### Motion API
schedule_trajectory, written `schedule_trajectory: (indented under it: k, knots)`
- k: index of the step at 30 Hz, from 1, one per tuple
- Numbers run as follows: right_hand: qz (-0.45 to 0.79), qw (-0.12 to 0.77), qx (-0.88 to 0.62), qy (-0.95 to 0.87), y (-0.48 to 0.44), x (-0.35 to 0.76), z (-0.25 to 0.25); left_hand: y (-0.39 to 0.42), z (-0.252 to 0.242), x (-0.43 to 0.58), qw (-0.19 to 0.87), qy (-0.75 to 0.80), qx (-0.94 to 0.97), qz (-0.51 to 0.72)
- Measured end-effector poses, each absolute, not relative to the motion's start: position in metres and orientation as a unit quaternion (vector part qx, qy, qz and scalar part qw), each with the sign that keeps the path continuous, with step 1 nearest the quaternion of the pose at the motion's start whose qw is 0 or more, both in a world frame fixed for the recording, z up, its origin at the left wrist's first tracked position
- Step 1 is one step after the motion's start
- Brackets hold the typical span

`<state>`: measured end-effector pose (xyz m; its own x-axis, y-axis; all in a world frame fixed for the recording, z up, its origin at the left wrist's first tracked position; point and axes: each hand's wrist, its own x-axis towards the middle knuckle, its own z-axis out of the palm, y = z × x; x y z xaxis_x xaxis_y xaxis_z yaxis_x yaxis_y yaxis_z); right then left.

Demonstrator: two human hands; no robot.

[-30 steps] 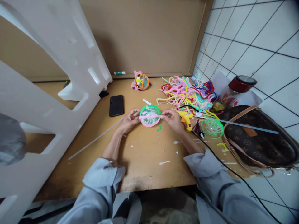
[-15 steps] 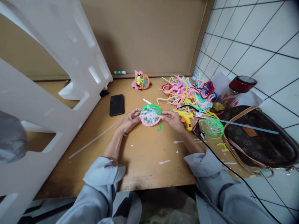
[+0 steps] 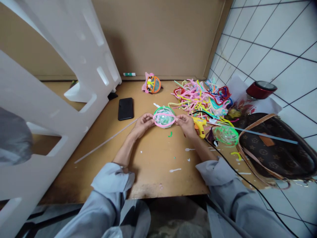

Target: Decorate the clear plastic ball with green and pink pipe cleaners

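Observation:
Between my two hands is a clear round plastic ball point(image 3: 164, 117) with a green pipe cleaner along its far rim and a pink pipe cleaner point(image 3: 164, 125) bowed across its near side. My left hand point(image 3: 144, 124) pinches the ball's left edge, where the pink strip ends. On the opposite edge, the fingers of my right hand point(image 3: 185, 124) are closed on it. A yellow glue gun point(image 3: 199, 127) lies just right of my right hand. Beyond it rests another clear, green-edged round piece point(image 3: 226, 136).
Pipe cleaners point(image 3: 195, 97) are heaped at the back right. A black phone point(image 3: 125, 108), a glue stick point(image 3: 98, 145) and a small decorated figure point(image 3: 151, 83) lie on the table point(image 3: 153, 178). A brown bag point(image 3: 279, 145) and red-lidded bottle point(image 3: 260, 91) stand right; a white partition point(image 3: 91, 59) rises left.
The ball has tilted, so the pink strip now shows as a wider loop bowed toward me. Both hands still grip its sides. The whole view has shifted slightly.

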<state>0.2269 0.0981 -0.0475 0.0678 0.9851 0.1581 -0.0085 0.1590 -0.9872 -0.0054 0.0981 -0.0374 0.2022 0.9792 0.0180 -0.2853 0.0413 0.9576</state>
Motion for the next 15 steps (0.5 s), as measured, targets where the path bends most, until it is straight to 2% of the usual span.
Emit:
schedule_trajectory:
  k: [10, 15]
  knots:
    - [0.436, 0.548, -0.476, -0.531, 0.1031, 0.2297, -0.0503, 0.0998, -0.0374, -0.0041, 0.575, 0.380, 0.515, 0.510]
    - [0.427, 0.542, -0.460, -0.559, 0.0995, 0.2288, -0.0460, 0.1029, -0.0407, -0.0055, 0.587, 0.355, 0.518, 0.511]
